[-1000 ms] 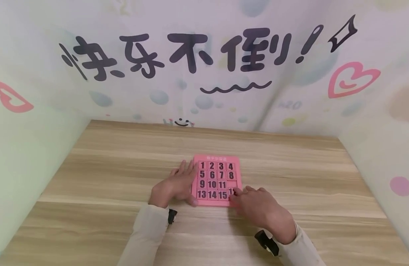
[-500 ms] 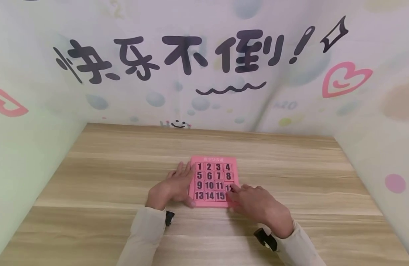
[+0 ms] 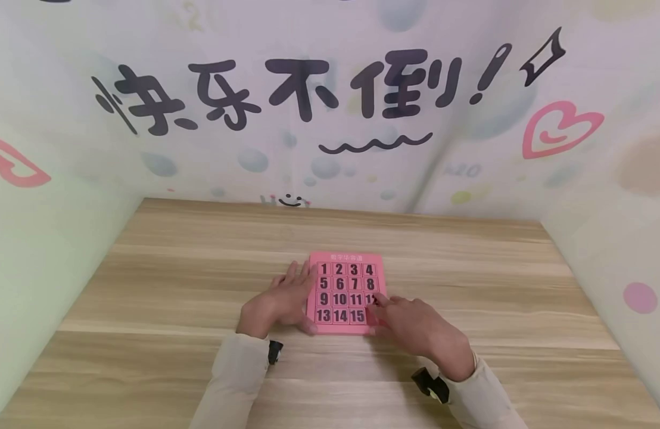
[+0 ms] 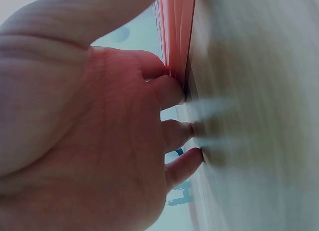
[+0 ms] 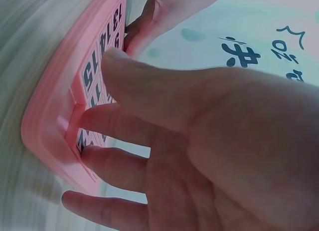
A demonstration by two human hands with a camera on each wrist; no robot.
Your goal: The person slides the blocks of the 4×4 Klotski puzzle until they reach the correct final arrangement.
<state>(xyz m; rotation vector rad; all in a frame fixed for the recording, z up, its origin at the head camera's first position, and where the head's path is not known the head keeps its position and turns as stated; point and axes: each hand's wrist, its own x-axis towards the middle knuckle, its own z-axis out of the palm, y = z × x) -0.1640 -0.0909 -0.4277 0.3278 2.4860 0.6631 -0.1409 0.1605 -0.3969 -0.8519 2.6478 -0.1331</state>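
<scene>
A pink number slide puzzle lies flat on the wooden table, with tiles 1 to 11 and 13 to 15 in order. Tile 12 sits at the right end of the third row, partly covered by a fingertip. Below it, the bottom-right slot is bare. My left hand rests along the puzzle's left side, fingertips at the edge and thumb by the lower-left corner. My right hand reaches in from the right; its fingertips touch tile 12 and the area around the bare slot.
The wooden table extends on all sides of the puzzle. A white printed backdrop rises behind it, and side panels close off left and right. Each wrist carries a black strap.
Tile 12 has slid up from the bottom-right slot into the third row under the right fingertips. The left hand stays at the puzzle's left side. The view shifted slightly.
</scene>
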